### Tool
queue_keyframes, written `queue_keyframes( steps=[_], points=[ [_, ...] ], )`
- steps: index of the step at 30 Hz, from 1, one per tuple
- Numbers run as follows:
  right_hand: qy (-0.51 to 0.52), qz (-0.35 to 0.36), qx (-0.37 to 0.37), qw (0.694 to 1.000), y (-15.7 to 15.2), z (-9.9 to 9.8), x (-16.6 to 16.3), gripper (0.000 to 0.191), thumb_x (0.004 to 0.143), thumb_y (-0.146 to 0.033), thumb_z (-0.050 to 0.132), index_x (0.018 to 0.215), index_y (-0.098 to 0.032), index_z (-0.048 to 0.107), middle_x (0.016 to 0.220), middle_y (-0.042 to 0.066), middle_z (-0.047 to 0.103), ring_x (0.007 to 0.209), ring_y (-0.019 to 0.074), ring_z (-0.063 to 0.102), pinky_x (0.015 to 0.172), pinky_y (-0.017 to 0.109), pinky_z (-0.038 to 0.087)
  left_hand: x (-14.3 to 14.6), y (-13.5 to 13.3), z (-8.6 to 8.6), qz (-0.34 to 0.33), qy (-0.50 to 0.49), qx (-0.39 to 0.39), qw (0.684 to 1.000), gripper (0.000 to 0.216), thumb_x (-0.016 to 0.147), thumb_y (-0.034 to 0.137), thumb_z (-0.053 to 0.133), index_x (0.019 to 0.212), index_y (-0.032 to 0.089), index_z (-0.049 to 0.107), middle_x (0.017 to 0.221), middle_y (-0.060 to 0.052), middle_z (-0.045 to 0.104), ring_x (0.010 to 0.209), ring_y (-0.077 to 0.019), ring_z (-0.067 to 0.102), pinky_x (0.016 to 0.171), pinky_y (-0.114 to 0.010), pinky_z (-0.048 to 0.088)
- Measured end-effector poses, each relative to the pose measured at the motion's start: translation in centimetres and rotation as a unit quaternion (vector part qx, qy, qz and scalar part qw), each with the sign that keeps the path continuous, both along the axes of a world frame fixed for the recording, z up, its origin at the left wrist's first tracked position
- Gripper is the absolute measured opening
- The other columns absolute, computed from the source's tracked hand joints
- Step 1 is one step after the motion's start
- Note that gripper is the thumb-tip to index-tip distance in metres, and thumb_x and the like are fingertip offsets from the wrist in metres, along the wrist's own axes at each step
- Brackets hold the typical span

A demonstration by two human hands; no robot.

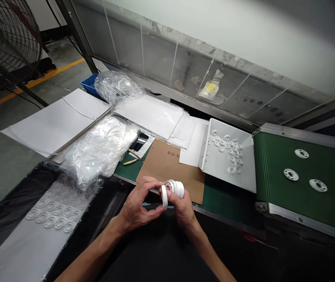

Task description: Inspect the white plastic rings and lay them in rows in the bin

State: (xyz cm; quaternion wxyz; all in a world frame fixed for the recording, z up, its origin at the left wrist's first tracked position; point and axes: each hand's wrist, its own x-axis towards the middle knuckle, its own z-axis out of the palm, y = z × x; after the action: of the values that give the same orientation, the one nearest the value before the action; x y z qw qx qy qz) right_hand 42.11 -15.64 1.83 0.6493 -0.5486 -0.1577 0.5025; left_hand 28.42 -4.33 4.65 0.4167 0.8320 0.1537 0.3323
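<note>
- Pinching one white ring (164, 197) on edge between thumb and fingers, the left hand (139, 203) holds it over the near edge of the counter (226, 199)
- Closed around a short stack of white rings (179, 189), the right hand (184, 207) keeps it just beside the single ring; whether ring and stack touch, I cannot tell
- Beyond the hands, a brown sheet (161, 162) with printed characters lies flat on the counter
- Left of that sheet are a phone (141, 141), a tool with a yellow handle (130, 161) and a heap of clear plastic bags (99, 145)
- Behind these lie white sheets (150, 113), with a blue bin (88, 84) farther back
- Right of the brown sheet, a pale tray (245, 156) carries many loose rings (232, 159)
- Next to the tray, a green conveyor belt (273, 150) carries more white rings, spaced apart
- At lower left, rows of rings rest on a pale strip (23, 250)
</note>
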Motion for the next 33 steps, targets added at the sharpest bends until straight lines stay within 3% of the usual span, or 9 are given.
queue_keyframes(
  steps=[5, 15, 20, 33],
  points=[
    [0.001, 0.000, 0.002, 1.000, -0.7, -0.3, 0.5, 0.035, 0.083, -0.048, 0.086, 0.099, -0.017, 0.083, 0.087, 0.005, 0.078, 0.078, 0.0216, 0.069, 0.081, 0.033, 0.056, 0.5, -0.5, 0.0, -0.001, -0.006, -0.025, 1.000, 0.047, 0.081, 0.015, 0.080, 0.122, 0.024, 0.059, 0.109, -0.007, 0.069, 0.100, -0.0228, 0.070, 0.083, -0.032, 0.062],
    [-0.009, -0.006, 0.010, 1.000, -1.6, 0.3, 1.8, 0.032, 0.081, -0.045, 0.085, 0.100, -0.019, 0.083, 0.090, 0.004, 0.078, 0.084, 0.0224, 0.069, 0.082, 0.032, 0.055, 1.6, -1.6, -0.4, 0.022, 0.012, -0.113, 0.993, 0.049, 0.081, 0.034, 0.087, 0.120, 0.023, 0.061, 0.109, -0.007, 0.068, 0.095, -0.0224, 0.070, 0.080, -0.033, 0.061],
    [-0.004, -0.007, 0.015, 1.000, -2.0, 0.3, 2.3, 0.031, 0.081, -0.046, 0.086, 0.099, -0.020, 0.083, 0.094, 0.004, 0.079, 0.087, 0.0231, 0.069, 0.084, 0.033, 0.055, 2.1, -2.1, -0.3, 0.040, 0.040, -0.205, 0.977, 0.047, 0.078, 0.043, 0.088, 0.113, 0.022, 0.063, 0.105, -0.007, 0.069, 0.094, -0.0247, 0.072, 0.079, -0.035, 0.060],
    [-0.010, 0.020, 0.017, 1.000, -2.4, 0.4, 3.1, 0.032, 0.083, -0.047, 0.084, 0.102, -0.020, 0.084, 0.091, 0.005, 0.078, 0.086, 0.0241, 0.069, 0.081, 0.033, 0.056, 2.7, -2.9, 0.1, 0.071, 0.036, -0.365, 0.928, 0.040, 0.076, 0.045, 0.089, 0.096, 0.019, 0.066, 0.096, -0.005, 0.080, 0.085, -0.0227, 0.077, 0.076, -0.032, 0.063]
  ],
)
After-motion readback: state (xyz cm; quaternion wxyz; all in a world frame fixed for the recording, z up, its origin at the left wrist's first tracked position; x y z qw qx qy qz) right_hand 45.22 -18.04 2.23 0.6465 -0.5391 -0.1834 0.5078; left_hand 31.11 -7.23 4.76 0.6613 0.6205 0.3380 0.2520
